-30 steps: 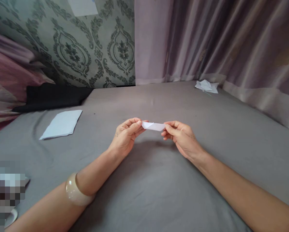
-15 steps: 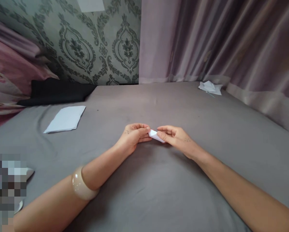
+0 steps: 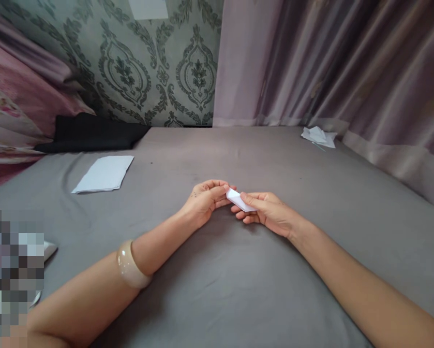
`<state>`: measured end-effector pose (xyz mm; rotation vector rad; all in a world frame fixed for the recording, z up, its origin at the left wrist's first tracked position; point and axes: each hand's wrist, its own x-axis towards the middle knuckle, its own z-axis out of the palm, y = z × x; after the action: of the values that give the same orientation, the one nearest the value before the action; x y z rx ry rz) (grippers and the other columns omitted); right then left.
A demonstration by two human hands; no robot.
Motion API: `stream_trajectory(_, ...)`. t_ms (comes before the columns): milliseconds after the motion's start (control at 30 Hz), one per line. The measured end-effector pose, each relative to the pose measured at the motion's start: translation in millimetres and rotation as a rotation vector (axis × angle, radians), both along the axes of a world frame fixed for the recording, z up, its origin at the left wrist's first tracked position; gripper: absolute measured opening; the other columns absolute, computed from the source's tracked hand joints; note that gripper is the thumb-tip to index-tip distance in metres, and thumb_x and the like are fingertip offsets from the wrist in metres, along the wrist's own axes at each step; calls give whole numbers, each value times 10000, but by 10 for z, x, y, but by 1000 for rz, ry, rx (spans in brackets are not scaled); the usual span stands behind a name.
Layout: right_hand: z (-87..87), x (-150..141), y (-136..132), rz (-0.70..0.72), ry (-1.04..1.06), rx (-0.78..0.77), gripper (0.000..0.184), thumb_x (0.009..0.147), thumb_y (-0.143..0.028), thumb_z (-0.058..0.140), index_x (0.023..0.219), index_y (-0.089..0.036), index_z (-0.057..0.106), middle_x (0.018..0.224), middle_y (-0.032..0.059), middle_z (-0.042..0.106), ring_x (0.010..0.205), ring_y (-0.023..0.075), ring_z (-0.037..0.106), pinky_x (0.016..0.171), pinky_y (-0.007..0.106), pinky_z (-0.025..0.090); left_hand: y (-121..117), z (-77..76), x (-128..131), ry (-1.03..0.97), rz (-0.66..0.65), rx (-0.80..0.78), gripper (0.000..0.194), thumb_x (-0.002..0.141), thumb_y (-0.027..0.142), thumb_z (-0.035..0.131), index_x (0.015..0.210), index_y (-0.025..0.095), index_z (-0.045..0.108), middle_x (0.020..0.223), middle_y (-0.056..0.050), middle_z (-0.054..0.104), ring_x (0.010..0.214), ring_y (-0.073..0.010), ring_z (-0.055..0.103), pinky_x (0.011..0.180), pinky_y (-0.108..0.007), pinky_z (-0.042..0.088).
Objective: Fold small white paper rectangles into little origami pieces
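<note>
A small folded strip of white paper [image 3: 237,200] sits between my two hands, just above the grey bedsheet [image 3: 217,299]. My left hand [image 3: 204,201] pinches its near-left end, fingers curled around it. My right hand [image 3: 266,213] holds the other end between thumb and fingers, and the thumb covers part of the strip. A cream bangle [image 3: 130,265] circles my left forearm.
A stack of white paper sheets [image 3: 104,174] lies on the sheet at left, and crumpled paper scraps [image 3: 318,137] lie at the far right. A black cloth [image 3: 91,134] and pink bedding [image 3: 17,101] lie by a damask wall; mauve curtains hang right. A pixelated patch covers the lower left.
The paper strip has been folded shorter and tilted, and my hands have come closer together. The view has shifted slightly, so the background sits further right and higher.
</note>
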<state>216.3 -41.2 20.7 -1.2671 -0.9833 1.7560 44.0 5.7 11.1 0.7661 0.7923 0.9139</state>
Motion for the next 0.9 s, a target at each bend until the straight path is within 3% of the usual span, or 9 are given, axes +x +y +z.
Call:
stream_trajectory(200, -4, -37, 33, -90, 35, 30, 273, 831, -353, 651, 940, -108, 704, 844, 93, 722, 657, 103, 669, 554, 155, 562, 21, 25, 32, -45, 81, -4, 87, 794, 170, 668, 812, 107, 610, 827, -87, 682, 775, -143, 655, 834, -308, 508)
stream_trajectory(367, -16, -80, 26, -152, 12, 106, 276, 817, -374, 663, 916, -120, 711, 877, 90, 726, 669, 98, 668, 562, 155, 556, 22, -38, 17, 144, -42, 76, 282, 743, 356, 727, 765, 82, 662, 737, -93, 660, 677, -130, 613, 655, -243, 468)
stream_trajectory(533, -25, -134, 15, -167, -27, 147, 296, 809, -402, 660, 903, -125, 708, 862, 87, 724, 659, 99, 662, 551, 163, 548, 18, -75, 6, 189, -26, 101, 271, 656, 334, 784, 726, 86, 701, 671, -66, 636, 610, -97, 546, 558, -214, 397)
stream_trajectory(900, -129, -147, 38, -145, -34, 178, 312, 790, -422, 674, 858, -119, 703, 800, 74, 717, 626, 101, 658, 551, 181, 553, 51, -51, 26, 168, 16, 20, 191, 600, 250, 790, 622, 97, 678, 593, -34, 586, 555, -91, 502, 528, -223, 365)
